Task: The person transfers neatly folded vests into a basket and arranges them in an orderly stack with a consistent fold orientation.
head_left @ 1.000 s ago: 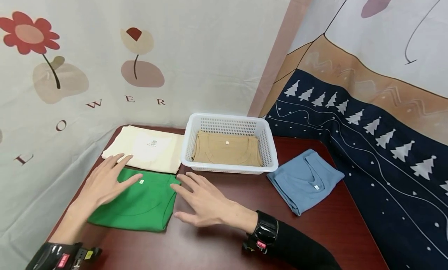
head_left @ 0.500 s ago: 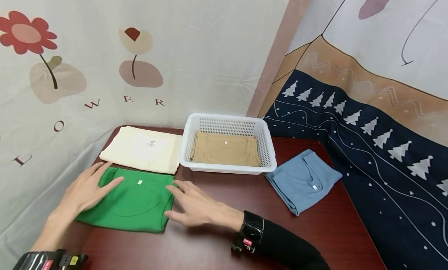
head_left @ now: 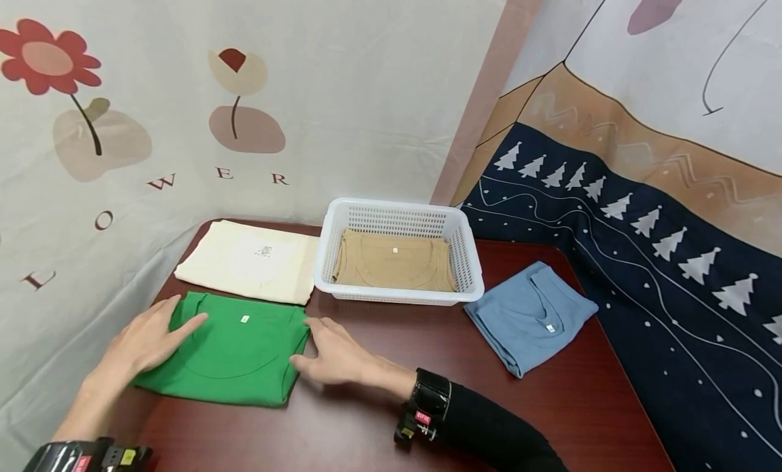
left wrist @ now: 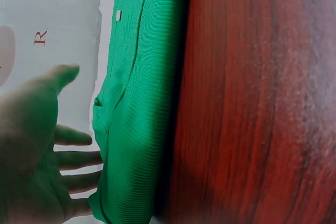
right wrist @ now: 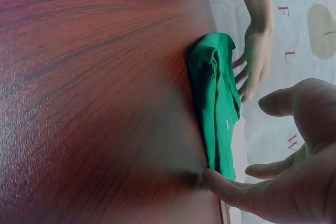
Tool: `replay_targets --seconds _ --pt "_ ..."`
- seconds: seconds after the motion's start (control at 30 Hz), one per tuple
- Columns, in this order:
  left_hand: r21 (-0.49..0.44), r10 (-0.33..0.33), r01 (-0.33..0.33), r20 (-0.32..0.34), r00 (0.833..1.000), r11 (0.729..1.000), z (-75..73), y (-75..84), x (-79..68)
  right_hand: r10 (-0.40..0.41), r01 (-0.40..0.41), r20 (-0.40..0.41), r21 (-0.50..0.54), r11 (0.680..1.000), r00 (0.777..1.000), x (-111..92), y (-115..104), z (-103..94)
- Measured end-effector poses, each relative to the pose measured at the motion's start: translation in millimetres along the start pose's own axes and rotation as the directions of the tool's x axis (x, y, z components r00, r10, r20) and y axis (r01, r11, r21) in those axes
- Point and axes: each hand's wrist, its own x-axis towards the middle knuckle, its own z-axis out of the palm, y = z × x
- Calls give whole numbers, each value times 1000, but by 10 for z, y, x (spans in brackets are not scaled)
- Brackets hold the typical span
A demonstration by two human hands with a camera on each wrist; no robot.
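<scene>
A folded green shirt with a small white neck label lies flat on the front left of the table. My left hand is at its left edge, thumb spread over the top and fingers extended along the side. In the left wrist view, that hand's fingertips reach the cloth's edge. On the opposite side, my right hand has its fingertips at the shirt's right edge, thumb apart from the fingers. The right wrist view shows one right fingertip down by the shirt's end, close to the tabletop.
Behind the green shirt lies a folded cream shirt. A white perforated basket at the back holds a folded tan shirt. Toward the right edge of the dark red table is a folded blue shirt. Printed curtains hang behind.
The left hand has drawn back and down from over the green shirt to its left edge. My right hand has come left and lower, against the right edge. The shirts and basket stay put.
</scene>
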Motion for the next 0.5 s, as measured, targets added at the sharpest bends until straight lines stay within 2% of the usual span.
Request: replay_targets --seconds 0.17,0.33,0.43,0.5 --pt "-5 10 -10 -29 1000 1000 19 -21 24 63 -63 5 95 993 998 37 5 -12" --pt "1 24 -24 -41 999 1000 18 -19 52 166 -166 18 216 962 986 73 -20 -18" --pt "-6 15 -15 -21 1000 1000 6 -7 71 216 -214 33 334 918 976 94 -41 -6" --pt "-13 2 -2 -3 1000 1000 -10 0 85 238 -238 58 457 857 969 110 -48 13"
